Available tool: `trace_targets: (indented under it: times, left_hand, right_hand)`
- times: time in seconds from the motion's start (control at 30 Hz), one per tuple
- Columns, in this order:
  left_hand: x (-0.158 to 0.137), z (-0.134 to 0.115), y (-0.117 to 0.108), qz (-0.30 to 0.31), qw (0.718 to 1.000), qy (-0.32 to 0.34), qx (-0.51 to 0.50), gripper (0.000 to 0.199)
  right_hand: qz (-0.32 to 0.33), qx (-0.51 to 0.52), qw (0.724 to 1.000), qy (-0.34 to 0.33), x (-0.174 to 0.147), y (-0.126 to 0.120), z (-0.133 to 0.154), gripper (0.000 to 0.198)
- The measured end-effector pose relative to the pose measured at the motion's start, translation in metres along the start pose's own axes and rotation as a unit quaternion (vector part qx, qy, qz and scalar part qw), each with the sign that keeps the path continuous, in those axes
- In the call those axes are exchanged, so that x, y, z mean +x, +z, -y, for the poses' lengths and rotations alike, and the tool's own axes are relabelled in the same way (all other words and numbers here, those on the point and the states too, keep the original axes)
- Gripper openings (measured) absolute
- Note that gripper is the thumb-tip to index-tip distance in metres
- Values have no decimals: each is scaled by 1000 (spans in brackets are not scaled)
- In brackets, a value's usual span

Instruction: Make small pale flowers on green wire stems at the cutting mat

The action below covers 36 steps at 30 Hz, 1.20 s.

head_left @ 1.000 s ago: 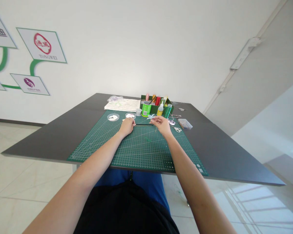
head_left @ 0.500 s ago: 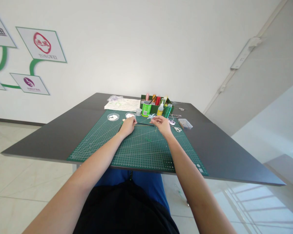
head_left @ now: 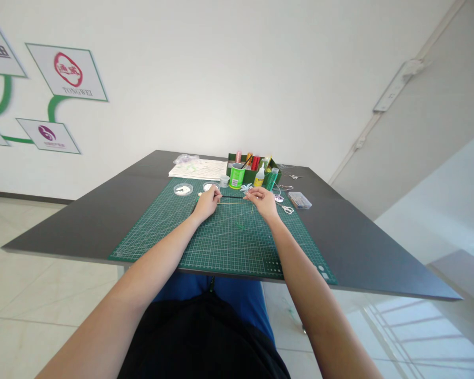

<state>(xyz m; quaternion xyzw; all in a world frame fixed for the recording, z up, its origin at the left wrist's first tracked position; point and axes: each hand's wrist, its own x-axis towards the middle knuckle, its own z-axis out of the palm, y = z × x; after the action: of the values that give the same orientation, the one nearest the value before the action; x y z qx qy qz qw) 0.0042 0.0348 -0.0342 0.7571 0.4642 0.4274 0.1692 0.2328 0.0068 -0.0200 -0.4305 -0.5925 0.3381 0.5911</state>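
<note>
My left hand (head_left: 208,203) is closed around one end of a thin black rod (head_left: 232,197), held level above the green cutting mat (head_left: 221,237). At the rod's other end, the thumb and fingers of my right hand (head_left: 262,202) are pinched together. Whether they grip the rod tip or a fine thread is too small to tell. A thin pale stick (head_left: 229,203) lies just below the rod. Behind my right fingertips sits a light blue flower (head_left: 246,187). A short thin strand hangs under my right hand.
At the back are a green box of thread spools (head_left: 278,176), a green can (head_left: 237,176), a glue bottle (head_left: 259,176) and a small grey cup (head_left: 224,181). A shallow dish (head_left: 183,189) stands left. White scissors (head_left: 287,209) and a clear case (head_left: 299,200) lie right.
The rod's right end has risen to my right fingertips, so the rod now lies level between the hands. My left hand has shifted up slightly.
</note>
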Motion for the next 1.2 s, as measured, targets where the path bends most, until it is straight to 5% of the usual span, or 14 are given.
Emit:
trace_targets:
  times: [0.27,0.67,1.2]
  left_hand:
    - [0,-5,-3,-16,997,-32,-66,13]
    - [3,-3,-1,-35,985,-82,-146,14]
    - [6,5,7,-18,958,-117,-262,13]
  right_hand:
    - [-30,21,999,3,2,-1,-3,35]
    - [-159,48,985,36,7,-10,-9,41]
    - [-164,197,963,77,8,-9,-11,33]
